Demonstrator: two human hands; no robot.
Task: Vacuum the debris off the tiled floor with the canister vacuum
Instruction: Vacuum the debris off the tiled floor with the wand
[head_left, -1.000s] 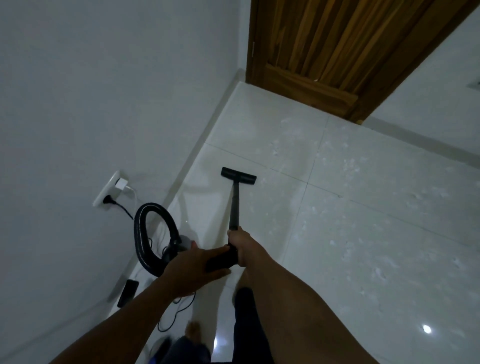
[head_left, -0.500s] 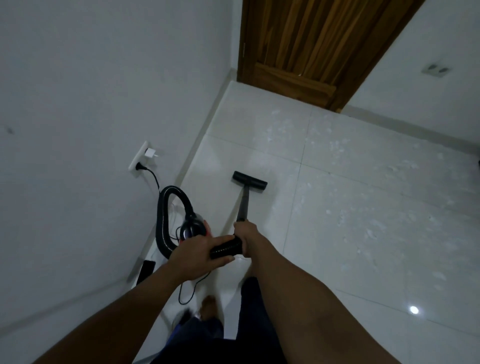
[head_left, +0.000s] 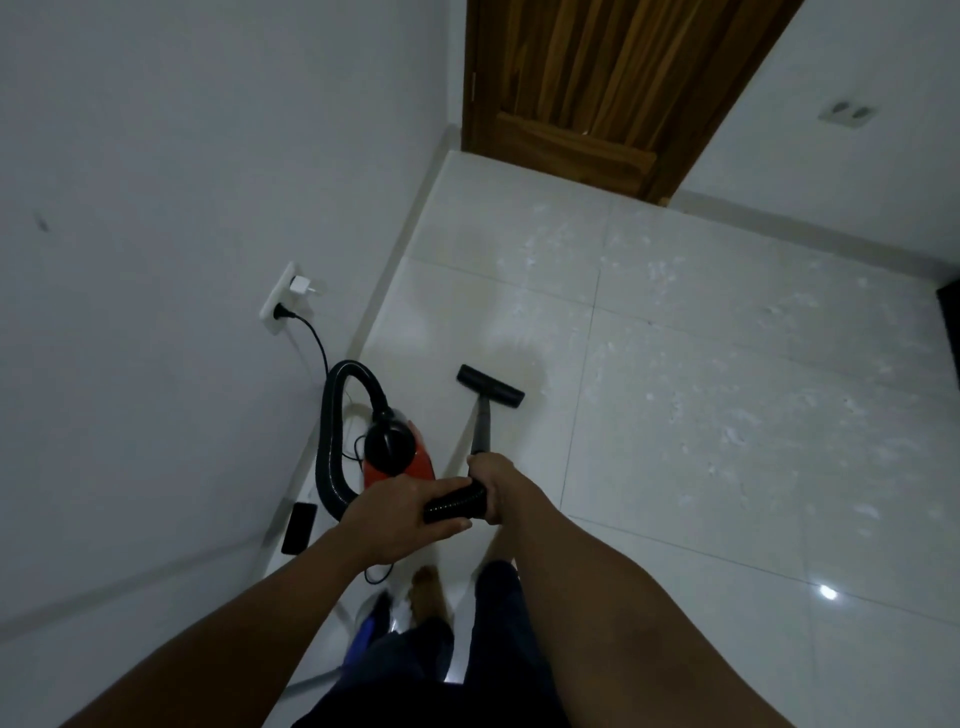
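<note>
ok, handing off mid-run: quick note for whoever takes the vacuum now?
Left hand grips the ribbed hose; right hand grips the wand.
Floor nozzle sits on the tiled floor, canister to its left by the wall, black cord plugged into the wall socket.
Done: tile around the nozzle looks mostly swept.
Left: white debris across the tiles to the right and toward the door.

The red vacuum (head_left: 402, 465) sat on the tiled floor (head_left: 675, 545), hose (head_left: 329, 447) looped at its 10 o'clock. Its wand (head_left: 481, 431) ended in a nozzle (head_left: 490, 387) flat at 2 o'clock; white debris (head_left: 727, 421) spread at the nozzle's 1 to 3 o'clock.
</note>
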